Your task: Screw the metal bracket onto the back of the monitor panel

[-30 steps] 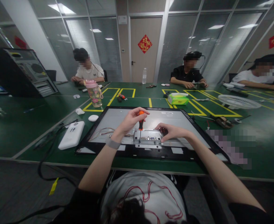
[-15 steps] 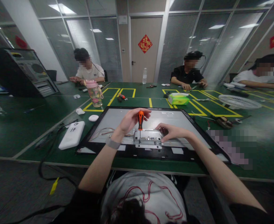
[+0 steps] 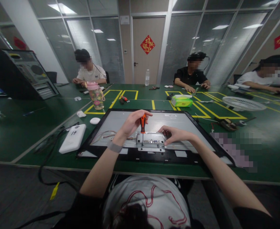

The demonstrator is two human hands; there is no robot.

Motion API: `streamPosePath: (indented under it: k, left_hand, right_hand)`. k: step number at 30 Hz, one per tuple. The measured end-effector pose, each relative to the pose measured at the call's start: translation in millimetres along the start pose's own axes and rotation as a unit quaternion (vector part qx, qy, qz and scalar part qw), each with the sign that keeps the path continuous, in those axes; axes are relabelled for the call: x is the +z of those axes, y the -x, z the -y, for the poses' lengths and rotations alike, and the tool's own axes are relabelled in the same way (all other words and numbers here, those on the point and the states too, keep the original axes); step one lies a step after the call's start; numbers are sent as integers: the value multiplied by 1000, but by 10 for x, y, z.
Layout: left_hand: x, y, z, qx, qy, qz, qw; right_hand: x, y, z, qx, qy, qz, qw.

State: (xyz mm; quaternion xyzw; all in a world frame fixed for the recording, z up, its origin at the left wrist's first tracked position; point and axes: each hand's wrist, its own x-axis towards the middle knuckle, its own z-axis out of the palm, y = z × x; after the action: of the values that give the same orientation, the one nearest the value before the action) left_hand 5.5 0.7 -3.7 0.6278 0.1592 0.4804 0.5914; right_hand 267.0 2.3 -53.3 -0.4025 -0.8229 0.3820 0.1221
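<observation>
A monitor panel [image 3: 121,122] lies face down on the green table, black frame around a grey metal back. A small metal bracket [image 3: 151,139] sits on its near middle. My left hand [image 3: 132,121] grips an orange and black screwdriver [image 3: 143,123] held upright, its tip down on the bracket's left end. My right hand [image 3: 175,134] rests on the bracket's right end, fingers curled and pressing it. Thin wires [image 3: 105,133] run along the panel left of the bracket.
A white box [image 3: 73,138] and black cables lie left of the panel. A pink bottle [image 3: 96,94], a green tissue pack [image 3: 182,101], a white fan grille [image 3: 243,103] and a computer case [image 3: 27,73] stand further off. Three people sit at the far side.
My left hand's fingers have shifted on the screwdriver handle, which stays upright on the bracket. My right hand has not moved.
</observation>
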Motion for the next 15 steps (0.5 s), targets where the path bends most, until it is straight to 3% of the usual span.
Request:
streamPosePath:
  k: [8, 15]
  left_hand:
    - [8, -13, -8, 12, 52, 22, 998]
    - [16, 14, -33, -12, 18, 31, 999]
  right_hand:
    - [-4, 2, -7, 4, -1, -4, 1000]
    - [7, -19, -68, -5, 4, -2, 1000]
